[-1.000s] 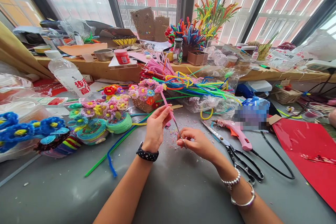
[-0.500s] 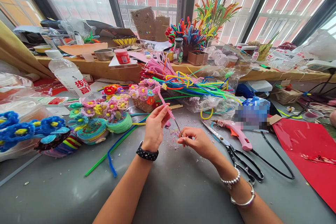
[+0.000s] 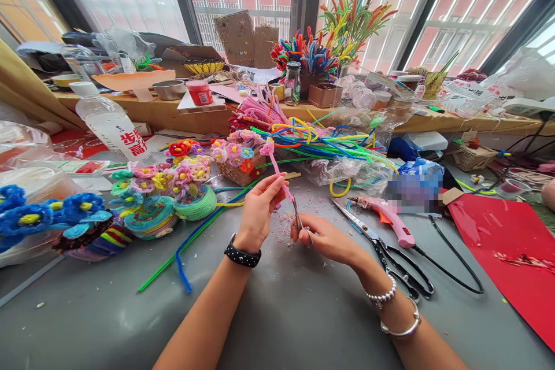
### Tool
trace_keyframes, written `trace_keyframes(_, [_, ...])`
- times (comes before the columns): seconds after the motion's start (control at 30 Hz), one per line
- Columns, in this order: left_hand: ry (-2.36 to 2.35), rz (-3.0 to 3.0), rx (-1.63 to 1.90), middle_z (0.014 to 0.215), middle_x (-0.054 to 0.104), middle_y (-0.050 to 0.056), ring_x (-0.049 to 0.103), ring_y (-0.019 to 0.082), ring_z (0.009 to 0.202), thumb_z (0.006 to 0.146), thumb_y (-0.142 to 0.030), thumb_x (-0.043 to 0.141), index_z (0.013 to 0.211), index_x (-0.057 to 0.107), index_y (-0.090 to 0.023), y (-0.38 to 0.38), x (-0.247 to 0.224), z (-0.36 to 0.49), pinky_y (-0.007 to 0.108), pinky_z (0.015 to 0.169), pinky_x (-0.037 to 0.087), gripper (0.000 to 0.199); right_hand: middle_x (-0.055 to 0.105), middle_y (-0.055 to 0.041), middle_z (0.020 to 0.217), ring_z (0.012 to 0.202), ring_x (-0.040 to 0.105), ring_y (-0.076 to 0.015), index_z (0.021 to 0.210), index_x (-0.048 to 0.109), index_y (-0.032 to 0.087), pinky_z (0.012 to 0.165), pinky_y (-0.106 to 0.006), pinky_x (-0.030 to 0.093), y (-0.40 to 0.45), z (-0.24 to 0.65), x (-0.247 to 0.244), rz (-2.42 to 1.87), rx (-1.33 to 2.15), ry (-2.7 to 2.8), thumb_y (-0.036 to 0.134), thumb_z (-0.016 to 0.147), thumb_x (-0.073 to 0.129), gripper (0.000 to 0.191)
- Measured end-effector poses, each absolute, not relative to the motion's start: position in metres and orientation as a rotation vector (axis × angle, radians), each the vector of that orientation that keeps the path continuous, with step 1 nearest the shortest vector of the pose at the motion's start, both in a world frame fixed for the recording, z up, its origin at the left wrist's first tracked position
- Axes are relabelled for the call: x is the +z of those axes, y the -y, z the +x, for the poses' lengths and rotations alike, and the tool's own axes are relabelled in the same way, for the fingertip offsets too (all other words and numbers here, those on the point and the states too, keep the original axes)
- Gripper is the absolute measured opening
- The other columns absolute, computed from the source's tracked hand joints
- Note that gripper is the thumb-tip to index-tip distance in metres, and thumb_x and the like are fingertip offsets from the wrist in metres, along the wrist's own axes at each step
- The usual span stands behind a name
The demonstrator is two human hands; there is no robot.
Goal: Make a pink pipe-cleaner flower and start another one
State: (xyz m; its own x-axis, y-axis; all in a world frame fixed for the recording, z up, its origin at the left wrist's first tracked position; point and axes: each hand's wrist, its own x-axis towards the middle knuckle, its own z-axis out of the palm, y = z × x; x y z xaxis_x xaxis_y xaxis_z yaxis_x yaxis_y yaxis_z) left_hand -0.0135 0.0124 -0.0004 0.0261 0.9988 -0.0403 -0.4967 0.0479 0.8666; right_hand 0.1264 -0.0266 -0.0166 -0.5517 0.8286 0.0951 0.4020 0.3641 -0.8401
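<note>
My left hand [image 3: 260, 205] pinches a pink pipe cleaner [image 3: 277, 169] between thumb and fingertips. Its upper end rises in front of pink pipe-cleaner flowers [image 3: 234, 152], and I cannot tell if a flower is on its tip. In my right hand [image 3: 323, 236] are small metal scissors [image 3: 296, 211], fingers curled about the handles. Their slightly parted blades point up and meet the pipe cleaner's lower end just below my left fingers. Pink and pale fluff [image 3: 285, 222] lies scattered on the grey table [image 3: 277, 312] under the hands.
Large black-handled scissors [image 3: 385, 254] and a pink glue gun [image 3: 394, 222] lie on the right, beside red sheets [image 3: 498, 243]. Flower pots of coiled pipe cleaner [image 3: 195, 203] stand left, near a plastic bottle [image 3: 110, 124]. Loose pipe cleaners [image 3: 321, 141] are heaped behind.
The scissors blades have come up to the pipe cleaner's lower end and now stand parted; earlier they looked closed along it. My left hand has hardly moved.
</note>
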Motion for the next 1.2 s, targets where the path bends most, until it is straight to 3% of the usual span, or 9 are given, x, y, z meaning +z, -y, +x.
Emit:
trace_keyframes(0.43, [-0.897,0.881,1.313,0.074,0.063,0.000,0.051,0.005,0.063,0.063,-0.026,0.065,0.081,0.065,-0.016,-0.0104,-0.0032,-0.0112,0.015,0.057,0.039,0.021,0.049,0.0002,0.063,0.061,0.044,-0.0125,0.060,0.046,0.016,0.055,-0.023,0.034,0.0264,0.1269,-0.0173,-1.149,1.130,2.069,0.069,0.069,0.032,0.055])
trace_keyframes(0.87, [-0.923,0.742,1.436,0.073,0.063,-0.002,0.050,0.003,0.058,0.055,-0.028,0.070,0.077,0.065,-0.018,-0.0120,-0.0030,-0.0117,0.014,0.055,0.038,0.024,0.049,0.0027,0.051,0.049,0.042,-0.0083,0.048,0.043,0.017,0.049,-0.019,0.031,0.0250,0.1198,-0.0219,-1.225,1.007,1.887,0.032,0.075,0.051,0.032])
trace_keyframes(1.07, [-0.933,0.709,1.455,0.076,0.062,-0.002,0.050,0.003,0.061,0.057,-0.027,0.069,0.077,0.065,-0.019,-0.0126,-0.0020,-0.0134,0.013,0.055,0.038,0.022,0.045,0.0032,0.048,0.048,0.042,-0.0084,0.046,0.039,0.017,0.047,-0.019,0.029,0.0255,0.1217,-0.0195,-1.257,1.028,1.831,0.032,0.075,0.050,0.034])
trace_keyframes(1.2, [-0.919,0.711,1.467,0.077,0.063,-0.001,0.050,0.003,0.060,0.057,-0.027,0.069,0.079,0.065,-0.018,-0.0127,-0.0014,-0.0149,0.013,0.053,0.037,0.024,0.045,0.0027,0.052,0.051,0.039,-0.0090,0.051,0.039,0.018,0.048,-0.020,0.029,0.0256,0.1234,-0.0203,-1.241,1.100,1.868,0.043,0.074,0.047,0.035])
